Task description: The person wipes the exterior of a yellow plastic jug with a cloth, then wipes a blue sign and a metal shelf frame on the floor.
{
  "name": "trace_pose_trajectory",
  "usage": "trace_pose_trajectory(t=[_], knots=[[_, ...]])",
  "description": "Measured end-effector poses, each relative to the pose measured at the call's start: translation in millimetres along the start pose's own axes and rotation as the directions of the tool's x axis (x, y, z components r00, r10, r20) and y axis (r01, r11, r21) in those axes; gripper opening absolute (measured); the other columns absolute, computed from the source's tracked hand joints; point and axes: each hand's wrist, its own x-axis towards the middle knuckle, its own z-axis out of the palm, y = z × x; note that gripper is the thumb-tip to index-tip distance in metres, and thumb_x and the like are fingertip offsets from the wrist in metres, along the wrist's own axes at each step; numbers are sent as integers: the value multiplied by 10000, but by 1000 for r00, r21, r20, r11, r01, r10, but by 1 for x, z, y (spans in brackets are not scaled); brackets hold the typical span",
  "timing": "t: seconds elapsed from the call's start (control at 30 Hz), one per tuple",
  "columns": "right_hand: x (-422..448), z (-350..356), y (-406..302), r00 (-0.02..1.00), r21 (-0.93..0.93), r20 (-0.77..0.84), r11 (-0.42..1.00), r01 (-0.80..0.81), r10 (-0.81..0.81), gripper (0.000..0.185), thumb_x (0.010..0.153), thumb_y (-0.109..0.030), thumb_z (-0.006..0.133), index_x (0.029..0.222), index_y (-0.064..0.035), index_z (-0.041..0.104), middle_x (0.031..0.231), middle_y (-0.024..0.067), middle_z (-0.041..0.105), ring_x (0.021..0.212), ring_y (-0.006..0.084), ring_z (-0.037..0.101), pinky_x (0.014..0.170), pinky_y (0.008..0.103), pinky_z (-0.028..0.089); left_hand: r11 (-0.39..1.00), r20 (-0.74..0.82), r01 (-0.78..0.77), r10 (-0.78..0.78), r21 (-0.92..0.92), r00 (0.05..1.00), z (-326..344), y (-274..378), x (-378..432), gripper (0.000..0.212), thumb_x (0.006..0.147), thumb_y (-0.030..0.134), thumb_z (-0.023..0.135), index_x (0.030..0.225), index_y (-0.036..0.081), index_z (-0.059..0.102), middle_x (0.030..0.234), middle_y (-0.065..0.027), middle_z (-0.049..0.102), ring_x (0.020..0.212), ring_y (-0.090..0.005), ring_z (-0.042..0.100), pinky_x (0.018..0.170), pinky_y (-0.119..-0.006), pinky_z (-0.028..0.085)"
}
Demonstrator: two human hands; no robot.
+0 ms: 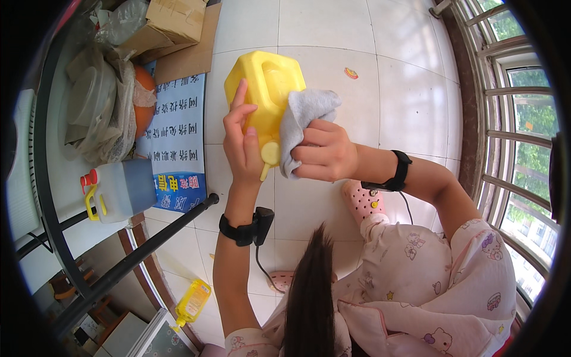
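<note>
A yellow plastic jug point(267, 85) with a moulded handle is held up in front of me, above the tiled floor. My left hand point(243, 134) grips its left side, fingers spread over the plastic. At the lower end of the jug a pale yellow round cap point(271, 153) shows beside my left thumb. My right hand point(323, 149) clutches a grey cloth point(308, 111) that lies against the jug's right side. The jug's underside is hidden from view.
On the left, a jug of dark liquid point(120, 189) stands on a printed sheet point(178, 120) beside bagged items point(102, 102) and a cardboard box point(174, 22). A black metal rail point(147, 250) crosses the lower left. Below stands a yellow bottle point(193, 301). Barred windows point(517, 134) line the right.
</note>
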Motion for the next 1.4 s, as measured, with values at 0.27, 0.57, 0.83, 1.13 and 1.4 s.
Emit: trace_pose_trajectory(t=[0.27,0.57,0.83,1.13,1.4], knots=[[-9,-8,-5,986,-55,-10,985,-165,165,195,507,-94,662,668,-111,553,756,5,515,643,185,481,550,290,362,990,-363,142,-137,-14,922,47,15,1,242,937,80,307,1155,6,382,1443,-290,323,1268,-361,424,1061,-438,333],[-30,-16,-24,861,-256,15,834,-489,509,259,567,-24,690,817,-47,627,943,83,560,798,256,525,672,351,403,922,-433,179,-325,-343,841,83,35,5,377,948,93,311,1311,5,262,1454,-273,285,1342,-341,328,1116,-430,244],[-44,-62,3,370,544,46,287,-789,928,278,800,-60,448,1006,25,616,998,101,602,939,203,555,822,292,435,942,-312,194,-278,-275,909,64,38,-10,346,916,79,469,1243,8,381,1324,-213,456,1256,-283,445,1083,-403,285],[-46,-61,-11,493,484,386,284,-828,780,302,812,-130,458,1056,26,545,1034,121,569,955,215,522,878,330,415,966,-39,255,-254,44,966,-6,-8,40,482,814,-8,566,1266,41,405,1318,-106,442,1232,-226,425,1049,-349,334],[-46,-51,33,481,512,326,275,-814,814,271,940,-101,413,1154,23,526,1087,100,540,1016,206,512,927,312,391,855,43,15,-44,519,998,-16,10,20,327,790,117,615,1071,35,471,1243,-156,506,1194,-359,462,995,-422,366]])
